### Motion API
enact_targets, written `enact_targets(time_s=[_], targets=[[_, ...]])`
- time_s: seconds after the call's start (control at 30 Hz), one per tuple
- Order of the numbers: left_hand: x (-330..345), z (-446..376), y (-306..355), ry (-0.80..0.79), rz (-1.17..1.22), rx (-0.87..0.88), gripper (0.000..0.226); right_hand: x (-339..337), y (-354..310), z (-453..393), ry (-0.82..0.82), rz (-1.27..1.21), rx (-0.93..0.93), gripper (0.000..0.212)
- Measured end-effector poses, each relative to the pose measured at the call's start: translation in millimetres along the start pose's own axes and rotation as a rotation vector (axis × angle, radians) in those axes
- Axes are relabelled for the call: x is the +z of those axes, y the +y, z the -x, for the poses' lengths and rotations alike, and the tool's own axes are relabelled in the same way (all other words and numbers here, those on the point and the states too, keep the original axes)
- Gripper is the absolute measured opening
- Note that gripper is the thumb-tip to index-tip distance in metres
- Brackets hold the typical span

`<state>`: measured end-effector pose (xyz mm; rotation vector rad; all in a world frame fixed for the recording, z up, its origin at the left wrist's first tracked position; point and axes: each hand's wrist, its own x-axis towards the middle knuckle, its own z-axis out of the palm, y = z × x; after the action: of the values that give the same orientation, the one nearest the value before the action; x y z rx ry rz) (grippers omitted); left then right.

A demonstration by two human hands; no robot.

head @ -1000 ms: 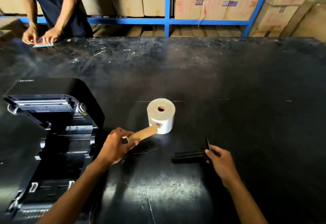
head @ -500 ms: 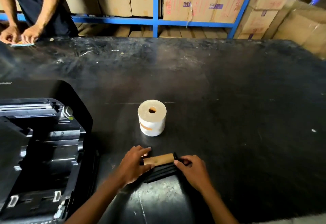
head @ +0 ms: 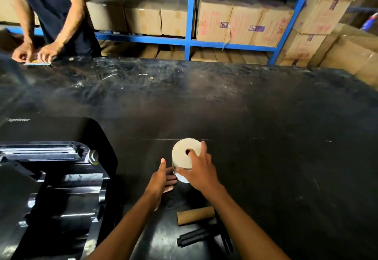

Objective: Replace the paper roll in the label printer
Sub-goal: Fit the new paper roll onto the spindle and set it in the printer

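A new white paper roll stands on end on the black table. My right hand grips it from the near right, fingers curled over its top edge and side. My left hand is open beside the roll's lower left, fingertips at its base. The empty brown cardboard core lies on the table near me, with the black roll spindle just below it. The black label printer sits at the left with its lid open.
Another person stands at the far left edge of the table, both hands on a small card. Blue shelving with cardboard boxes runs behind the table. More boxes are stacked at the right.
Both hands let go of the empty core and the spindle, which now lie near me, and moved forward to the new roll. My right hand has closed on it.
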<state>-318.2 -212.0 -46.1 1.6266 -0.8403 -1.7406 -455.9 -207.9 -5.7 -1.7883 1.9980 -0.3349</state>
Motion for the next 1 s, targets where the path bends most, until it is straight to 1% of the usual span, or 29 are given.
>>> enact_targets(time_s=[0.07, 0.1, 0.17, 0.2, 0.23, 0.27, 0.3, 0.37, 0.47, 0.53, 0.63, 0.7, 0.73, 0.77, 0.8, 0.87, 0.9, 0.93, 1.0], targets=[[1.1, 1.7, 2.6, 0.021, -0.007, 0.001, 0.065, 3.2, -0.3, -1.8, 0.042, -0.018, 0.004, 0.063], [2.1, 3.4, 4.3, 0.032, -0.011, 0.002, 0.063, 0.2, 1.6, -2.2, 0.059, -0.085, 0.027, 0.061], [2.3, 8.2, 6.3, 0.061, -0.016, 0.005, 0.059, -12.2, 7.1, -3.1, 0.085, -0.365, 0.122, 0.052], [2.4, 12.0, 8.0, 0.062, -0.001, 0.007, 0.058, -19.1, 9.7, -1.4, 0.087, -0.572, 0.179, 0.042], [2.7, 17.1, 10.5, 0.052, 0.029, 0.011, 0.058, -24.5, 11.4, 2.8, 0.060, -0.794, 0.239, 0.031], [3.5, 23.0, 13.4, 0.033, 0.073, 0.017, 0.058, -27.9, 13.2, 8.7, 0.015, -0.965, 0.295, 0.026], [4.0, 29.9, 16.8, 0.011, 0.130, 0.031, 0.057, -29.2, 15.5, 14.9, -0.020, -1.061, 0.321, 0.025], [5.4, 43.0, 22.1, -0.028, 0.240, 0.056, 0.053, -27.7, 17.9, 27.5, -0.040, -1.125, 0.323, 0.028], [9.1, 57.7, 21.0, -0.062, 0.306, 0.055, 0.053, -23.2, 15.4, 43.7, -0.032, -1.148, 0.300, 0.031], [13.1, 66.2, 16.6, -0.092, 0.305, 0.013, 0.054, -20.8, 14.3, 56.0, -0.049, -1.173, 0.292, 0.033], [15.7, 78.5, 9.3, -0.107, 0.320, -0.044, 0.049, -16.6, 18.3, 75.0, -0.087, -1.211, 0.303, 0.035], [17.1, 86.5, 2.1, -0.111, 0.306, -0.033, 0.047, -18.3, 23.1, 87.7, -0.123, -1.181, 0.320, 0.033], [18.6, 91.1, -1.7, -0.097, 0.294, -0.019, 0.045, -21.5, 24.9, 93.5, -0.110, -1.129, 0.318, 0.030], [20.4, 94.7, -4.4, -0.076, 0.278, -0.002, 0.044, -24.7, 26.1, 97.6, -0.057, -1.054, 0.303, 0.028], [23.6, 99.3, -6.9, -0.051, 0.248, 0.022, 0.042, -28.2, 28.2, 102.1, 0.040, -0.956, 0.273, 0.029], [30.6, 108.4, -9.3, -0.011, 0.171, 0.078, 0.040, -34.1, 32.9, 110.3, 0.263, -0.731, 0.162, 0.044], [34.2, 113.1, -9.5, -0.002, 0.137, 0.107, 0.039, -37.2, 33.7, 115.5, 0.326, -0.634, 0.093, 0.047], [36.5, 117.4, -9.3, -0.003, 0.114, 0.135, 0.039, -39.0, 32.9, 120.0, 0.339, -0.556, 0.036, 0.047], [41.4, 126.5, -8.5, -0.031, 0.063, 0.195, 0.037, -39.4, 33.1, 130.3, 0.299, -0.466, -0.014, 0.042]])
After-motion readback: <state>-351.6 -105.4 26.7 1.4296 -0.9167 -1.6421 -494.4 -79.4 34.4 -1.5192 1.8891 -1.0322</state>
